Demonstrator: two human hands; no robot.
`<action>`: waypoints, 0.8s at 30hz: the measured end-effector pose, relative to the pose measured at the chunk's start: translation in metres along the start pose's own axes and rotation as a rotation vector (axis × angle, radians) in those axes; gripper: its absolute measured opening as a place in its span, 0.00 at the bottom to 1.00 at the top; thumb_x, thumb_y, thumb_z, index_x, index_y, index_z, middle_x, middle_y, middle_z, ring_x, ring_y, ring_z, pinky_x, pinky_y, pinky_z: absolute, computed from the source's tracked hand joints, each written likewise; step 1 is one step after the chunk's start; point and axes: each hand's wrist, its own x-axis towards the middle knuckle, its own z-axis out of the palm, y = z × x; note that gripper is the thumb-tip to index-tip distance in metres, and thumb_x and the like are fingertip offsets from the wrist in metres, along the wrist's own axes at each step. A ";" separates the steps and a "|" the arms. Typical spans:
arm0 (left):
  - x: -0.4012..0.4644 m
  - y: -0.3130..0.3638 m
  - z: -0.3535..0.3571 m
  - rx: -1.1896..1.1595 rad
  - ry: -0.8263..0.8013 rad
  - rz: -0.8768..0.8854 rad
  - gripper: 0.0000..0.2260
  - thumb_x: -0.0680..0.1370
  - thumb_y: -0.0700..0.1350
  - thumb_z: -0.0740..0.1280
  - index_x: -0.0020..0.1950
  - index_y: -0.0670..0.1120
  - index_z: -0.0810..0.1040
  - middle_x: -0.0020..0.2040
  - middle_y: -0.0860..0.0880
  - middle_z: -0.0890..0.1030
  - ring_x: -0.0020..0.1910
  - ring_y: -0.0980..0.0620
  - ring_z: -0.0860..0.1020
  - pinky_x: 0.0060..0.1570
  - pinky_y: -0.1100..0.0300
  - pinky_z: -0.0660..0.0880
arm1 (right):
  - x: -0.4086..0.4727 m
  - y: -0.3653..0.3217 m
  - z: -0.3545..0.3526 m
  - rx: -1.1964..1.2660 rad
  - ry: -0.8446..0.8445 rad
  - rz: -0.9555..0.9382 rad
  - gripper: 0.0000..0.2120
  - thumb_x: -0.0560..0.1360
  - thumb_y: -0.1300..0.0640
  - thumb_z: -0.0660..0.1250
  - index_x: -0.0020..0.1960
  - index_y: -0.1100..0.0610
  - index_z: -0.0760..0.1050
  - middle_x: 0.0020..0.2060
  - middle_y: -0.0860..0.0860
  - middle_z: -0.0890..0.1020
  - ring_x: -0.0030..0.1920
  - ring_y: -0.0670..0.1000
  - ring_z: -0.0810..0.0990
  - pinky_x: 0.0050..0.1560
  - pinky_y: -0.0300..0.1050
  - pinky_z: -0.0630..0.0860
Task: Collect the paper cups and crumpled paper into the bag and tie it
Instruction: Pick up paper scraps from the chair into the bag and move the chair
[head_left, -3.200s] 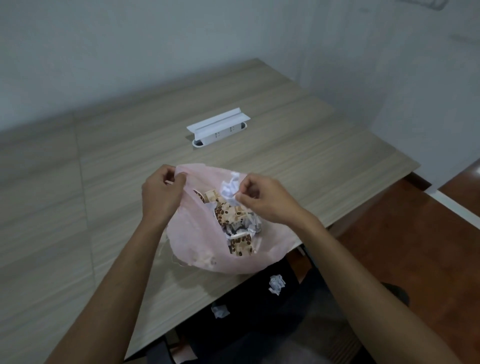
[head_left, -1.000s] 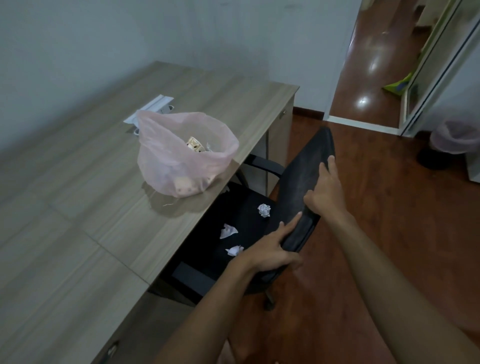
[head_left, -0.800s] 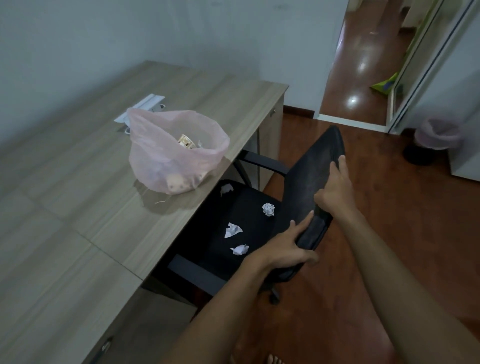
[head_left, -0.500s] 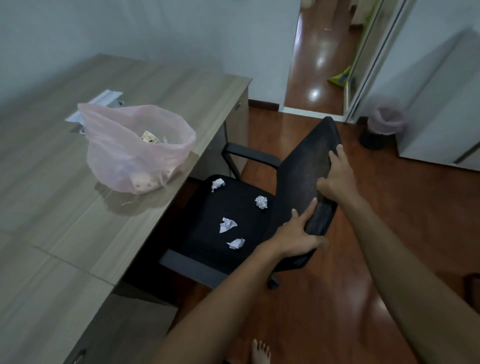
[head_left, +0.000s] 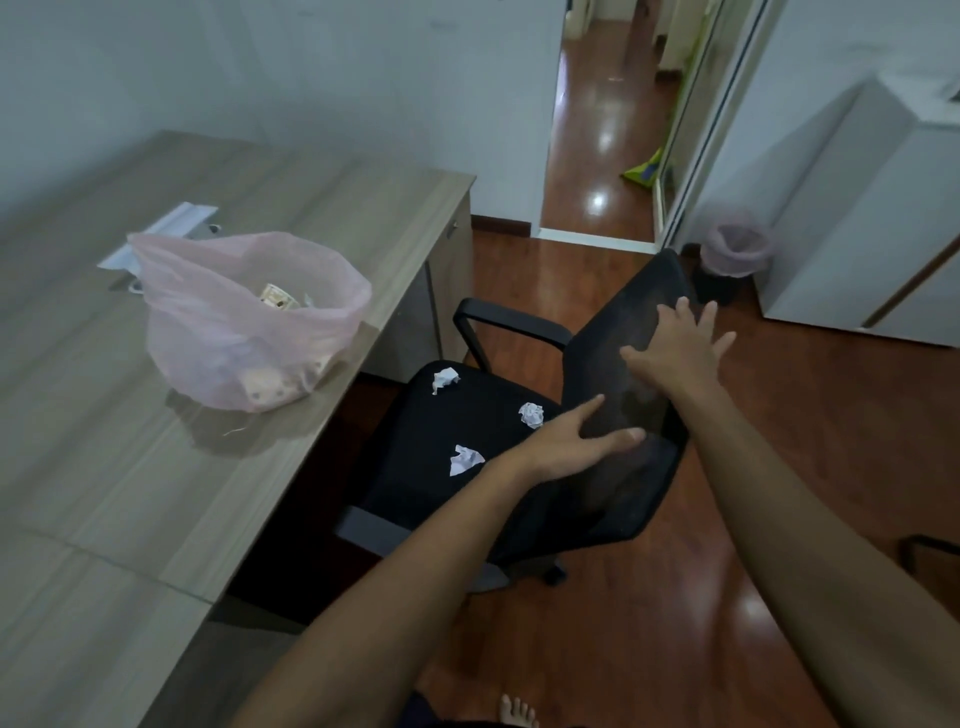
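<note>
Black chair (head_left: 639, 332) under spread hands.

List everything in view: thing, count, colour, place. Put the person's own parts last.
bag: 1, translucent pink, open, on the desk near its front edge
paper cups: count unclear, brown-patterned, inside the bag
crumpled paper: 3 visible, white, on the chair seat
chair: 1, black, beside the desk
desk: 1, grey wood grain, left
socket box: 1, white, lid up, behind the bag
bin: 1, dark with pink liner, by the doorway
cabinet: 1, white, right
floor: red-brown wood
left hand: open, thumb on the chair back
right hand: open, fingers spread at the chair back
foot: 1, bare, bottom edge
</note>
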 end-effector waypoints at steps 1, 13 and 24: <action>-0.001 -0.002 -0.014 0.007 0.061 -0.003 0.44 0.68 0.69 0.69 0.79 0.56 0.57 0.78 0.51 0.62 0.76 0.52 0.62 0.71 0.56 0.63 | 0.002 -0.013 0.001 0.012 0.022 -0.030 0.37 0.73 0.45 0.67 0.77 0.56 0.58 0.79 0.55 0.52 0.78 0.62 0.42 0.73 0.68 0.44; -0.048 -0.017 -0.294 0.452 0.934 0.002 0.27 0.75 0.55 0.70 0.71 0.45 0.72 0.70 0.44 0.74 0.69 0.45 0.71 0.67 0.54 0.67 | 0.015 -0.259 0.069 0.446 -0.179 -0.373 0.25 0.77 0.47 0.65 0.69 0.60 0.71 0.67 0.57 0.75 0.67 0.57 0.72 0.61 0.46 0.69; -0.034 -0.052 -0.507 0.998 0.831 -0.367 0.34 0.67 0.60 0.77 0.66 0.43 0.75 0.64 0.41 0.76 0.64 0.40 0.73 0.60 0.48 0.73 | 0.044 -0.398 0.156 0.532 -0.599 0.152 0.36 0.75 0.37 0.61 0.70 0.64 0.69 0.67 0.60 0.74 0.63 0.62 0.76 0.62 0.57 0.75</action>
